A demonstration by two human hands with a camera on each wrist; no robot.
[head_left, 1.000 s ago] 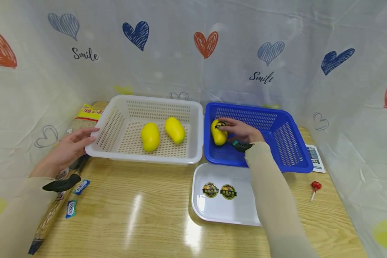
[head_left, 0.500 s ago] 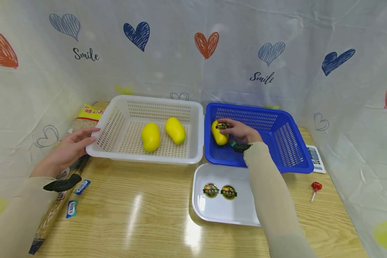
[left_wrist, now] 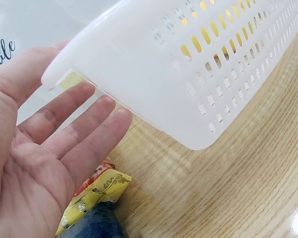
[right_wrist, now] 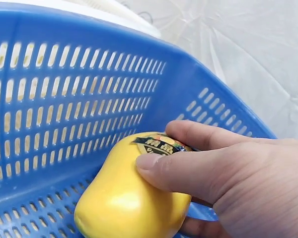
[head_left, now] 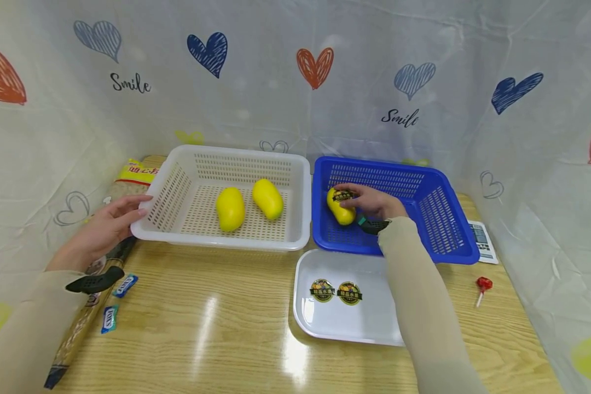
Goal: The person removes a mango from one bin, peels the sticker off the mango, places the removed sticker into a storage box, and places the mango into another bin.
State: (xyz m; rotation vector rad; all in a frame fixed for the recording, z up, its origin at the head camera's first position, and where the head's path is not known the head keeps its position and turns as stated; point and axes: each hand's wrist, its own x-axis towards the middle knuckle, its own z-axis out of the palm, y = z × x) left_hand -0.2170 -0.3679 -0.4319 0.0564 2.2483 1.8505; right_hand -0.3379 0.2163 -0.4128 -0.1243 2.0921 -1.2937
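Observation:
In the blue basket (head_left: 394, 166), my right hand (head_left: 371, 201) holds a yellow mango (head_left: 342, 214) near the left wall. The right wrist view shows the thumb on a dark fruit sticker (right_wrist: 161, 145) on the mango's upper end; some fingers are hidden behind the fruit. My left hand (head_left: 100, 227) holds the left end of the white basket (head_left: 226, 241). Up close in the left wrist view, the thumb reaches over the rim and the fingertips (left_wrist: 121, 118) sit under its outer edge. Two more mangoes, one left (head_left: 230, 210) and one right (head_left: 267, 200), lie inside the white basket.
A white tray (head_left: 345, 325) with two round stickers (head_left: 348, 293) sits in front of the blue basket, under my right forearm. Small wrapped candies (head_left: 109, 319) and a long packet (head_left: 74, 334) lie at left. A red lollipop (head_left: 484, 283) and printed card (head_left: 481, 241) lie at right.
My right hand and the mango it holds have shifted slightly to the right and nearer within the blue basket. The left hand and the white basket stay where they were.

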